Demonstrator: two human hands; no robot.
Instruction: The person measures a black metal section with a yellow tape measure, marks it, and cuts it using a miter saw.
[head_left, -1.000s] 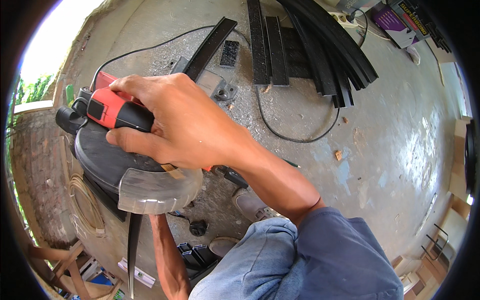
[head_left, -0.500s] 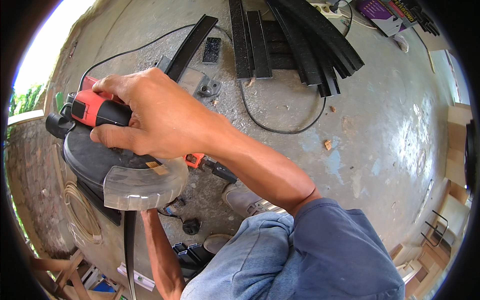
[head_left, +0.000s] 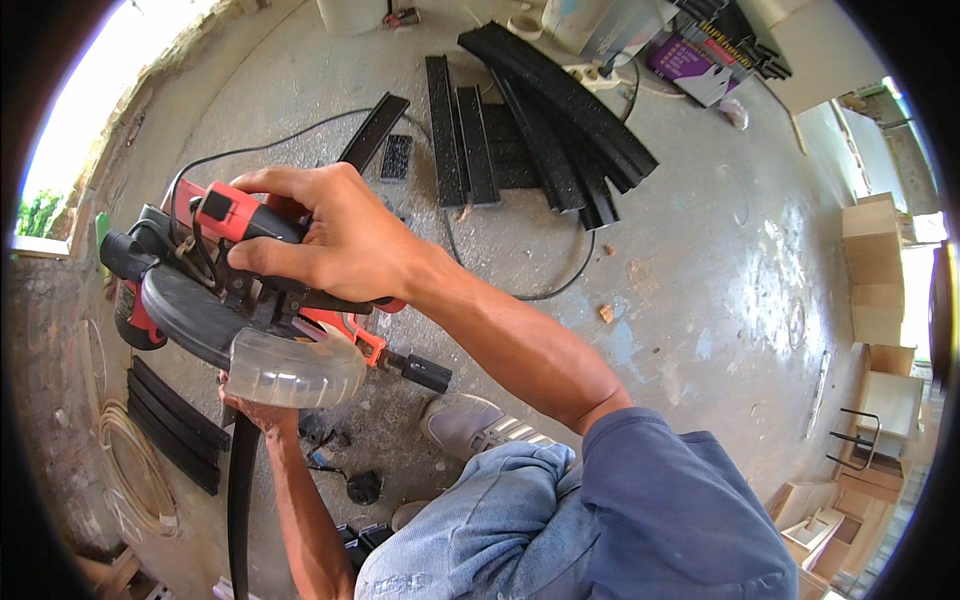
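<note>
A red and black miter saw (head_left: 185,310) with a clear plastic blade guard (head_left: 295,370) stands at the left. My right hand (head_left: 345,230) is closed around its red and black handle (head_left: 240,215), thumb along the near side. Below the guard, my left hand (head_left: 262,408) grips a long black profile strip (head_left: 242,500) that runs toward the lower edge. The guard covers part of the left fingers and the strip's far end. Beside the guard, an orange and black clamp part (head_left: 425,372) sticks out.
Black profile pieces (head_left: 560,130) lie piled on the dusty floor ahead, with a power cord (head_left: 520,296) looping past. More black strips (head_left: 170,430) and a coiled pale hose (head_left: 125,470) lie at the left. A tape measure (head_left: 364,487) rests near my shoe (head_left: 460,425).
The saw head has come up and tilted, showing its red body and the orange clamp part. My right hand rose with the handle. The left hand now shows below the guard; the view has shifted.
</note>
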